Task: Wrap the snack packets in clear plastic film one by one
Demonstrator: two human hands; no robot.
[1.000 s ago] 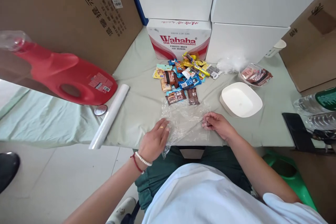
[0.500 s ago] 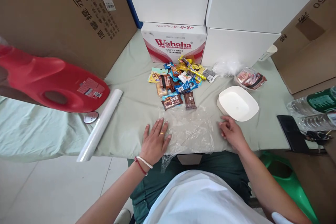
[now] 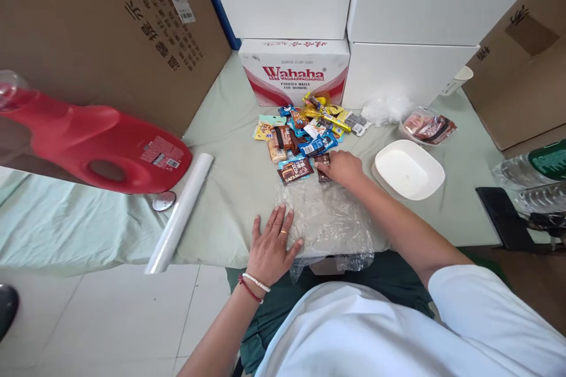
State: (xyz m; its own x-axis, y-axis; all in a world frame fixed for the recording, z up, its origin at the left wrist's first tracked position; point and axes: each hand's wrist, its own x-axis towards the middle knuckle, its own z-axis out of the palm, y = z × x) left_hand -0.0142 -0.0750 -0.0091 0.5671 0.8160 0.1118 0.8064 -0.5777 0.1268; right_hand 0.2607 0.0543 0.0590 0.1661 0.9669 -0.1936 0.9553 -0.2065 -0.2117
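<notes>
My left hand (image 3: 272,250) lies flat with its fingers spread on the cloth, its thumb at the left edge of a clear plastic sheet (image 3: 331,221). At the near side of a heap of wrapped snacks (image 3: 313,146), my right hand (image 3: 347,168) closes its fingers on a small dark brown snack packet (image 3: 324,177), which they partly cover. Left of that packet is a flat brown cocoa snack packet (image 3: 295,171). To the right of my right hand sits a shallow white plastic bowl (image 3: 409,171). The plastic sheet hangs over the table's front edge.
A white film roll (image 3: 181,212) and a red jug (image 3: 110,147) lie on the left. Behind the snacks stands a Wahaha carton (image 3: 294,73). A tub of packets (image 3: 427,126), a black phone (image 3: 504,218) and water bottles (image 3: 513,174) are on the right.
My right hand has moved left and forward from beside the white bowl to the dark brown snack packet. My left hand stays flat by the plastic sheet. The view has shifted slightly.
</notes>
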